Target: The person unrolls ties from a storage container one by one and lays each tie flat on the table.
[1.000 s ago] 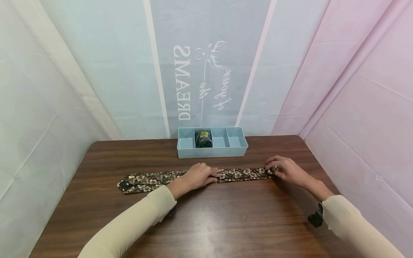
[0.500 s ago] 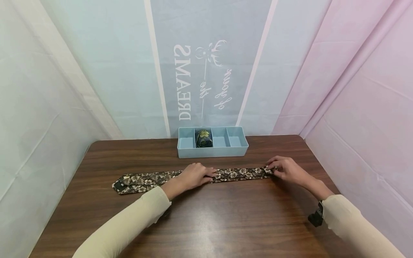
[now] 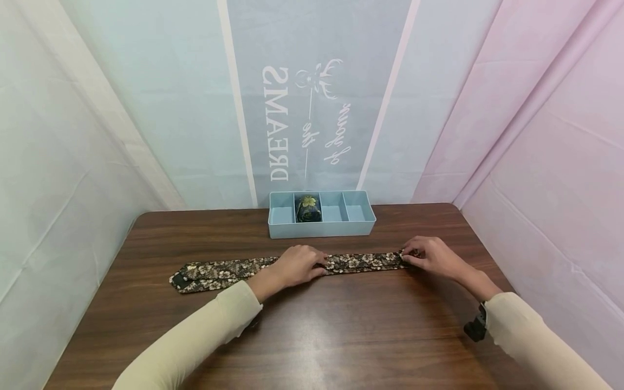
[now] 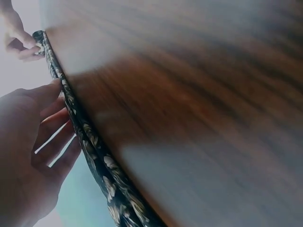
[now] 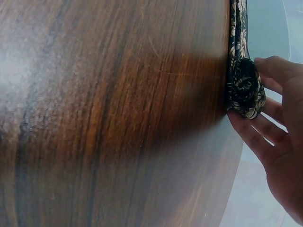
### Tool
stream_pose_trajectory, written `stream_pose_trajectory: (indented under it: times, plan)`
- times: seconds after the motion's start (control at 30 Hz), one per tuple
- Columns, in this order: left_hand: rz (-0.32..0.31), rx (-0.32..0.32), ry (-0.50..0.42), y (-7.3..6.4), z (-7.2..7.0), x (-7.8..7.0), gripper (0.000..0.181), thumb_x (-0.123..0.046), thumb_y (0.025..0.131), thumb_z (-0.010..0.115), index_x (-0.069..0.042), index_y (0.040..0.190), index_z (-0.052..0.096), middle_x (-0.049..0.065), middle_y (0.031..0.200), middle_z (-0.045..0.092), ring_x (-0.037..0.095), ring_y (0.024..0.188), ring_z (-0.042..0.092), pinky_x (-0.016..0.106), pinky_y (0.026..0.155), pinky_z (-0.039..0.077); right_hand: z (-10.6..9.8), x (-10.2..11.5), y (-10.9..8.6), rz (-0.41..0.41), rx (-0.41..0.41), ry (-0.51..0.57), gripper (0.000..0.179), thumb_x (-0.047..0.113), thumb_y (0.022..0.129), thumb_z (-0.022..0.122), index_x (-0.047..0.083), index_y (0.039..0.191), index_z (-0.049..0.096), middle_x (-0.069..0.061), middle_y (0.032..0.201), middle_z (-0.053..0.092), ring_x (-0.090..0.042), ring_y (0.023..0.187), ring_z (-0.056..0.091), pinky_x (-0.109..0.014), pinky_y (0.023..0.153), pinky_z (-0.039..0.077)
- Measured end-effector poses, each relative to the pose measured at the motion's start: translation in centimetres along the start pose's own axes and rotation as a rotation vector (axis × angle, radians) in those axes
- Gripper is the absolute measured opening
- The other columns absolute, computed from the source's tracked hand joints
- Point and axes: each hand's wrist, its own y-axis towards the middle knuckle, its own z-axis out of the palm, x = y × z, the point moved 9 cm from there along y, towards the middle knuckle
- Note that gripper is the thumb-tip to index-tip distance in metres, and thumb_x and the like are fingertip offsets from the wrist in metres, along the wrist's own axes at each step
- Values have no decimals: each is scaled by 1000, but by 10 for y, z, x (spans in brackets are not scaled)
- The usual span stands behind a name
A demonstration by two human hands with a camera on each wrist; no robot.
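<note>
A dark floral necktie lies lengthwise across the table, folded along its length, with its wide pointed end at the left. Its right end is wound into a small roll, which my right hand grips between thumb and fingers. My left hand rests on the middle of the tie. In the left wrist view the left fingers are fairly straight and spread, their tips touching the tie's edge. The stretch of tie beneath the left hand is hidden in the head view.
A light blue tray with several compartments stands behind the tie, near the table's back edge. One compartment holds a dark rolled fabric piece with a yellow flower. The brown wooden table is bordered by hanging cloth.
The necktie and left hand shifted slightly left at first; then the left hand moved a little back to the right. The right fingers shifted around the roll, while the tray stayed put.
</note>
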Motion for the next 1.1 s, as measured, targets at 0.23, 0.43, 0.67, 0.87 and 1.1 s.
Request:
stream_pose_trajectory:
  times: [0.23, 0.43, 0.67, 0.87, 1.1]
  plan:
    - [-2, -17, -6, 9, 1, -4, 32, -32, 104, 72, -14, 129, 77, 1, 134, 74, 22, 116, 74, 38, 97, 62, -1, 1, 3, 5, -13, -20, 12, 16, 86, 89, 20, 92, 79, 3, 96, 77, -8, 78, 70, -33, 63, 58]
    - [-12, 1, -38, 19, 3, -10, 38, -32, 104, 71, -13, 136, 73, 5, 146, 66, 26, 129, 67, 40, 108, 55, -1, 2, 4, 13, -8, -12, 15, 10, 85, 88, 19, 91, 77, 7, 89, 75, 1, 70, 60, -26, 59, 50]
    - [-5, 24, -35, 28, 9, -17, 38, -31, 103, 72, -15, 138, 72, 4, 151, 62, 25, 133, 65, 39, 109, 54, -1, 0, 4, 34, 13, -7, 17, 5, 85, 86, 15, 94, 76, 4, 90, 74, -4, 65, 55, -23, 56, 44]
    - [-2, 57, -4, 28, 16, -17, 34, -30, 104, 70, -18, 136, 74, 2, 148, 64, 23, 132, 65, 38, 108, 55, -1, 1, 4, 8, 14, 5, 19, -2, 84, 83, 10, 99, 78, -2, 97, 77, -10, 72, 63, -25, 59, 48]
    - [0, 54, -14, 27, 17, -16, 34, -31, 104, 70, -18, 136, 73, 0, 146, 66, 23, 131, 66, 39, 106, 56, 5, -3, 2, 16, 62, 85, 29, -11, 87, 71, 10, 105, 81, -10, 112, 76, 0, 68, 52, -21, 56, 39]
